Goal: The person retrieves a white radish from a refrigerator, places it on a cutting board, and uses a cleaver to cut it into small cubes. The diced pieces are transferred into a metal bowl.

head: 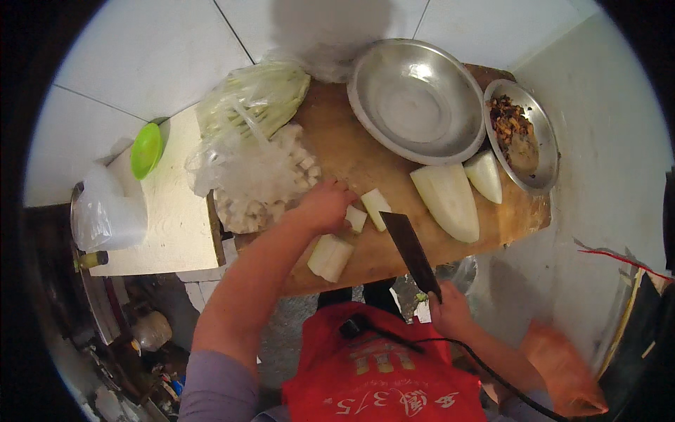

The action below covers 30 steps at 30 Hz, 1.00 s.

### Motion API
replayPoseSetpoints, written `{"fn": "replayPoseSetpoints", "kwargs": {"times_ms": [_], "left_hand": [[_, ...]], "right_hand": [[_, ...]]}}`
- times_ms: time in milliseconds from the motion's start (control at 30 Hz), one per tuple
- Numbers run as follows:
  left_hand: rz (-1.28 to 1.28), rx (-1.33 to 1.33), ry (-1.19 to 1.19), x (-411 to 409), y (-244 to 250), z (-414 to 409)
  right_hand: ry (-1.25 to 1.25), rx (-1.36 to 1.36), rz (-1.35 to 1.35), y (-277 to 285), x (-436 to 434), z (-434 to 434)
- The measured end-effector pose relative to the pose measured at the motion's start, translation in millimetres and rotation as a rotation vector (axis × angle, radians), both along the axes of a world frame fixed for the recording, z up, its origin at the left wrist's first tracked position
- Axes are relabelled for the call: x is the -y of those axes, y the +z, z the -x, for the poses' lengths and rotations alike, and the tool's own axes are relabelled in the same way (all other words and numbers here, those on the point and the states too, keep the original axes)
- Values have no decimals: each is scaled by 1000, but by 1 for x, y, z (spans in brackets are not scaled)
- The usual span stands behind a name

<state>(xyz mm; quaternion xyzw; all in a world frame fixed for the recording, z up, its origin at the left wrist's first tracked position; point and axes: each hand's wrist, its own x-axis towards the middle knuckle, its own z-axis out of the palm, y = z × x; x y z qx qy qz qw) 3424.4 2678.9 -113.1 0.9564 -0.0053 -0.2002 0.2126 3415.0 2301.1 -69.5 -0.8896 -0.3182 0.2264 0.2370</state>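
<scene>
My right hand [452, 310] grips the handle of a cleaver [407, 250], its blade pointing up and left over the front of the wooden board [390, 269]. On the board my left hand [329, 203] rests beside a pale piece of peeled vegetable [355, 218]; its fingertips are partly hidden, so whether it holds the piece is unclear. Another cut piece [376, 209] lies just right of that, near the blade's tip. A thicker chunk [330, 258] is below my left hand. Two larger peeled sections, one big [448, 200] and one small [484, 175], lie further right.
A wide metal basin [416, 103] stands at the back, beside a smaller metal bowl [548, 137] of brown food bits. Left are a plastic bag of pale cubes [253, 174], bagged green vegetables [263, 95], a green bowl [146, 151] and a white plastic bag [105, 216]. A tiled wall rises behind.
</scene>
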Motion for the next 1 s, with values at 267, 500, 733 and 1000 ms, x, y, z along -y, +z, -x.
{"fn": "replayPoseSetpoints", "kwargs": {"times_ms": [267, 500, 733, 1000], "left_hand": [[-75, 17, 28, -8, -2, 14], [29, 330, 399, 4, -19, 81], [127, 302, 611, 55, -4, 154], [25, 637, 574, 94, -35, 155]], "right_hand": [[-14, -68, -175, -12, -2, 8], [-4, -121, -42, -4, -17, 5], [75, -91, -56, 0, -27, 3], [320, -118, 266, 39, -67, 3]]}}
